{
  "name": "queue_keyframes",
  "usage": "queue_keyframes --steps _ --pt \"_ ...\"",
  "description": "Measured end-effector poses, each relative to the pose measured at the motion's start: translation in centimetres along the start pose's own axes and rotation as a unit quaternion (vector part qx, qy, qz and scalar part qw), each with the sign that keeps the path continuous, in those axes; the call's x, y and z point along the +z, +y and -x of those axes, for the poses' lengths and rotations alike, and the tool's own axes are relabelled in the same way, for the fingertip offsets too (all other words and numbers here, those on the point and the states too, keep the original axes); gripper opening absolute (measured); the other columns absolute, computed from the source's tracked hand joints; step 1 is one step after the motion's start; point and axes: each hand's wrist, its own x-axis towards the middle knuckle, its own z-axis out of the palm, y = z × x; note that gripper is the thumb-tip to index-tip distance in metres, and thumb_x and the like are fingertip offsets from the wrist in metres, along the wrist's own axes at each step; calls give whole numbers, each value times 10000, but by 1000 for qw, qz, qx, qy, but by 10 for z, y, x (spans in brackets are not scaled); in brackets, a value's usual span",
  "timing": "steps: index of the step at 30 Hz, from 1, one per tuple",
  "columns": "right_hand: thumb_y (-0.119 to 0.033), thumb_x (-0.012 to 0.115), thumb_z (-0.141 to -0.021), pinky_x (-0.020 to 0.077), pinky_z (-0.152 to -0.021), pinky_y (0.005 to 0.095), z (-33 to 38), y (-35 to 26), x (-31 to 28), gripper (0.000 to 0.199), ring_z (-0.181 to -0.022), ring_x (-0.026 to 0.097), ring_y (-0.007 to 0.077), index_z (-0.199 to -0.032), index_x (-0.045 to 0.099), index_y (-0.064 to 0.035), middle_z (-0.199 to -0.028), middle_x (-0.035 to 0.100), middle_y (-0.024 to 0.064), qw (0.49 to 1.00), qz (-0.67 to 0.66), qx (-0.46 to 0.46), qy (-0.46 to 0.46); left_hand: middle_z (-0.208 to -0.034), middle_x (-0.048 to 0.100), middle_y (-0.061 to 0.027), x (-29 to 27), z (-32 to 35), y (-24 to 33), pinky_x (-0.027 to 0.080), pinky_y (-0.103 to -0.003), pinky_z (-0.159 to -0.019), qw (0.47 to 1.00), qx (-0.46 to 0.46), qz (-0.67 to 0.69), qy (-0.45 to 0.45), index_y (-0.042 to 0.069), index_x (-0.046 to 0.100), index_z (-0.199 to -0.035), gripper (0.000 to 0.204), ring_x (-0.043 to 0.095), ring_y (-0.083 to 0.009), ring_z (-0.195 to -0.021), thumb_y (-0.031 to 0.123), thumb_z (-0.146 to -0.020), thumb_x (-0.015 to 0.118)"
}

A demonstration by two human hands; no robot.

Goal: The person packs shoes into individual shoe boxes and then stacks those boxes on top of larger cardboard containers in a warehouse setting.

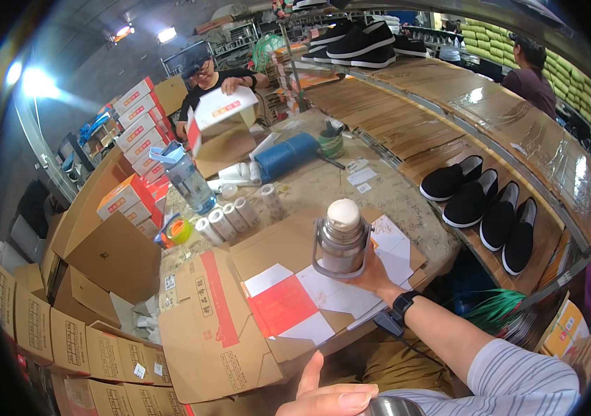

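Observation:
My right hand (373, 276), with a dark watch at the wrist, is closed around a metal thermos flask (341, 255). The thermos stands upright, with a grey carrying loop around it and a pale stopper (343, 215) on top. Under and beside it lie flattened white and red shoe boxes (286, 306) on brown cardboard. At the lower edge, close to me, my left hand (330, 395) holds a shiny metal cup (394, 406), one finger raised; most of the cup is cut off by the picture's edge.
Across the table (372, 201) a person handles a white box (223, 114). White rolls (229, 218), a water bottle (191, 182) and a blue roll (287, 157) stand or lie mid-table. Black shoes (472, 197) line the right shelf. Brown cartons (70, 340) stack at left.

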Motion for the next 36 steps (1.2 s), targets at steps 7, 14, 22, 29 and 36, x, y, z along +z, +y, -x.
queue_keyframes --steps 7,14,22,29,36 --pt "-410 856 -604 461 -966 458 0 1 1 1097 -1182 510 385 -1415 200 -73 -1281 467 221 1000 -10 5 4 -1135 575 -278 -7 0 -10 203 -638 -1098 996 67 49 -9 40 446 -1203 505 617 -405 -1005 308 -851 689" --pt "-411 861 -601 465 -963 448 -2 -9 -1 1078 -1179 520 372 -1407 231 -71 -1283 471 210 1000 -17 18 -4 -1142 576 -249 3 -10 6 220 -636 -1093 995 91 -8 -28 51 437 -1223 675 617 -401 -1010 306 -723 810" --pt "-405 862 -607 471 -958 442 -1 -10 0 1069 -1177 524 368 -1408 234 -80 -1284 475 208 1000 -20 5 7 -1161 570 -198 11 -11 15 201 -641 -1099 993 111 -29 -6 85 448 -1227 723 616 -386 -1011 317 -672 848" --pt "-405 865 -605 468 -960 438 -1 -9 -5 1055 -1177 524 365 -1402 255 -79 -1273 494 211 1000 -17 9 9 -1176 565 -153 10 -11 16 182 -654 -1102 991 126 -36 0 113 460 -1226 671 615 -375 -1016 318 -701 824" --pt "-403 867 -598 468 -957 438 -4 -4 -3 1069 -1191 512 361 -1402 245 -72 -1279 490 212 1000 -1 -8 7 -1190 561 -108 8 -7 18 162 -667 -1104 990 136 -43 13 142 472 -1224 619 614 -363 -1021 318 -730 800"
